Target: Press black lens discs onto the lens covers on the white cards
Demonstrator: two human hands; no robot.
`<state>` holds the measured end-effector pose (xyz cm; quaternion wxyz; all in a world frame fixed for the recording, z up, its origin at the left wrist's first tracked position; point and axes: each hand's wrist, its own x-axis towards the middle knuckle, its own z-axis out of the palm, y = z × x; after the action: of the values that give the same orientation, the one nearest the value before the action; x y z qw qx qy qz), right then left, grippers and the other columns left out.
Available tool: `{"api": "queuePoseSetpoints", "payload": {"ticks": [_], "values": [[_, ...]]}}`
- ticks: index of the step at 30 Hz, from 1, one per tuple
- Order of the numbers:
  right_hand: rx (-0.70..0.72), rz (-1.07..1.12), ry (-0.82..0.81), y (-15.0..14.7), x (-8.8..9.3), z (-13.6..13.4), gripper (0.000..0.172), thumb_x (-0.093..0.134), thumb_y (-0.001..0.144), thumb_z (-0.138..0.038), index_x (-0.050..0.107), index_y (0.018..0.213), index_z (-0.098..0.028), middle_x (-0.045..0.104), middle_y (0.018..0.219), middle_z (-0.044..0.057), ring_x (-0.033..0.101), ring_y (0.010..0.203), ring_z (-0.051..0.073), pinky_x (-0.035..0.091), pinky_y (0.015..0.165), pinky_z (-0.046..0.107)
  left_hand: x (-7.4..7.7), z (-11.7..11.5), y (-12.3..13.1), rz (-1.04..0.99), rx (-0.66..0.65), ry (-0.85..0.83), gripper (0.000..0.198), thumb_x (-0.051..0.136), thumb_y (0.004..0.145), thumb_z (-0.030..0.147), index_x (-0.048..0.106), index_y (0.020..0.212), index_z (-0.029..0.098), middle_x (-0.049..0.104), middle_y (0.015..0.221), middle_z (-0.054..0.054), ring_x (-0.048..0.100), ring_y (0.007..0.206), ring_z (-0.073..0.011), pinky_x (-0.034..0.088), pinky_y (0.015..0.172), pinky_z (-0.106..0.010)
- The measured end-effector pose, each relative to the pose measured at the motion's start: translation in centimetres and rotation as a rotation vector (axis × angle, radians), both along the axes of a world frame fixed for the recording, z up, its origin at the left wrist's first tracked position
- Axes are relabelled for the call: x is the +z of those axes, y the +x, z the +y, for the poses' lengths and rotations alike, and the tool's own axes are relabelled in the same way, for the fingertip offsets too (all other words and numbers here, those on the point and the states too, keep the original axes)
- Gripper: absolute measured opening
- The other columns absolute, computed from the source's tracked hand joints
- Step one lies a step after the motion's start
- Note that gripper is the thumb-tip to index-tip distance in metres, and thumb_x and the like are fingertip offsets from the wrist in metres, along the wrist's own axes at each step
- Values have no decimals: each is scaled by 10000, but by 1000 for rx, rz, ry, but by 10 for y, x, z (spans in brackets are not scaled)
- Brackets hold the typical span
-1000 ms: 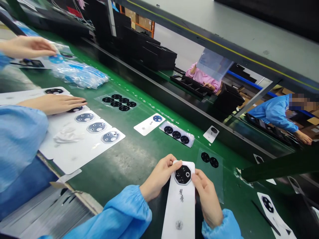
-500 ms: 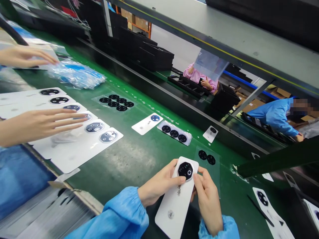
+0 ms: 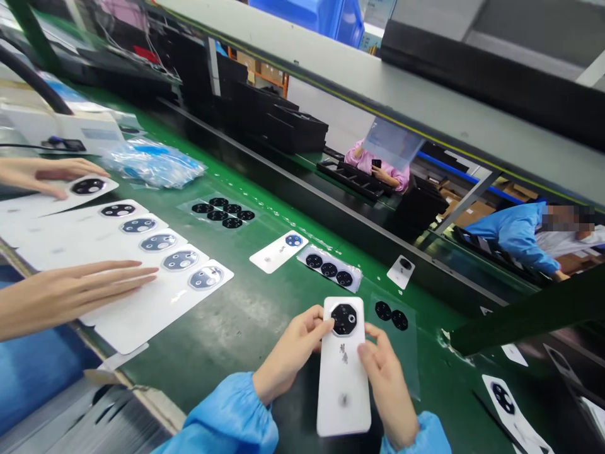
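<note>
Between my two hands is a white phone back cover [image 3: 344, 391] with a black camera lens piece [image 3: 344, 319] at its top end. My left hand [image 3: 288, 356] grips the left edge, its thumb beside the lens piece. On the right edge, the thumb and fingers of my right hand [image 3: 385, 381] close on the cover a little lower. Just beyond my right hand, two black lens discs [image 3: 391, 314] lie on a clear sheet. Another white cover [image 3: 278, 252] and a strip of three black discs [image 3: 329, 268] lie farther back on the green bench.
At left, a co-worker's hands [image 3: 85, 290] rest over a row of overlapping white covers [image 3: 142, 315]. Behind them are a clear-and-blue plastic bag [image 3: 154, 165] and a sheet of several black discs [image 3: 222, 213]. A dark green post [image 3: 510, 321] slants in at right.
The cover in my hands has turned more upright and now faces me squarely. The co-worker's far hand has come down from beside the plastic bag onto a white cover.
</note>
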<state>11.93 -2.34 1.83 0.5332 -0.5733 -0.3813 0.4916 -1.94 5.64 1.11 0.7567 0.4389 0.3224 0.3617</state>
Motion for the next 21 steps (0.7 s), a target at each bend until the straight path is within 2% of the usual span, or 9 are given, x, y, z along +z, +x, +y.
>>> {"api": "queuePoseSetpoints", "payload": {"ticks": [4, 6, 8, 9, 11, 13, 15, 18, 21], "values": [[103, -47, -29, 3, 1, 11, 418, 704, 673, -520, 523, 814, -170, 605, 585, -26, 436, 372, 69, 273, 337, 173, 4, 9, -10, 41, 188, 147, 271, 534, 843, 437, 502, 949, 190, 592, 906, -32, 567, 844, -177, 454, 727, -276], [54, -86, 16, 13, 8, 36, 426, 689, 692, -509, 521, 878, -164, 581, 561, -49, 365, 334, 43, 218, 307, 161, 3, 7, -14, 158, 357, 287, 290, 512, 866, 399, 468, 1091, 221, 539, 1127, -68, 523, 1014, -216, 437, 834, -325], [-64, -85, 65, 23, 17, 77, 445, 703, 698, -462, 500, 970, -174, 579, 598, -66, 385, 362, 42, 214, 312, 150, -1, 1, -16, 320, 516, 482, 318, 502, 878, 342, 432, 1178, 259, 458, 1255, -76, 460, 1121, -242, 390, 930, -378], [-70, -88, 58, 27, 20, 101, 378, 683, 738, -422, 503, 953, -168, 578, 616, -66, 381, 364, 33, 220, 313, 146, -5, -3, -15, 374, 540, 601, 314, 495, 882, 301, 434, 1188, 270, 448, 1267, -77, 444, 1143, -250, 369, 961, -397], [-74, -97, 17, 30, 25, 151, 223, 582, 854, -339, 530, 948, -143, 563, 644, -58, 405, 385, 26, 314, 350, 146, -14, -11, -14, 417, 487, 869, 278, 478, 879, 210, 478, 1148, 281, 470, 1249, -75, 428, 1173, -261, 351, 992, -415], [-68, -106, -28, 24, 26, 198, 208, 520, 904, -311, 562, 991, -127, 593, 793, -6, 540, 550, 64, 463, 475, 191, -23, -15, -13, 440, 408, 1090, 312, 462, 864, 130, 492, 1134, 283, 491, 1240, -78, 423, 1191, -265, 372, 987, -410], [-47, -111, -33, 11, 26, 234, 243, 526, 901, -308, 557, 1072, -139, 607, 965, 40, 608, 751, 127, 530, 632, 283, -31, -15, -13, 488, 387, 1224, 366, 456, 846, 82, 478, 1154, 278, 499, 1248, -85, 425, 1197, -267, 401, 972, -404], [5, -118, 30, -11, 27, 267, 293, 516, 904, -322, 538, 1136, -144, 581, 1093, 67, 605, 900, 175, 522, 754, 364, -38, -9, -15, 573, 448, 1321, 388, 448, 832, 41, 480, 1156, 253, 515, 1243, -91, 436, 1198, -261, 434, 956, -392], [92, -116, 155, -29, 31, 283, 310, 534, 897, -303, 525, 1158, -136, 567, 1135, 77, 594, 931, 186, 510, 780, 385, -44, -1, -17, 617, 528, 1412, 371, 416, 835, 18, 513, 1129, 223, 530, 1222, -86, 450, 1189, -239, 462, 935, -359]]}}
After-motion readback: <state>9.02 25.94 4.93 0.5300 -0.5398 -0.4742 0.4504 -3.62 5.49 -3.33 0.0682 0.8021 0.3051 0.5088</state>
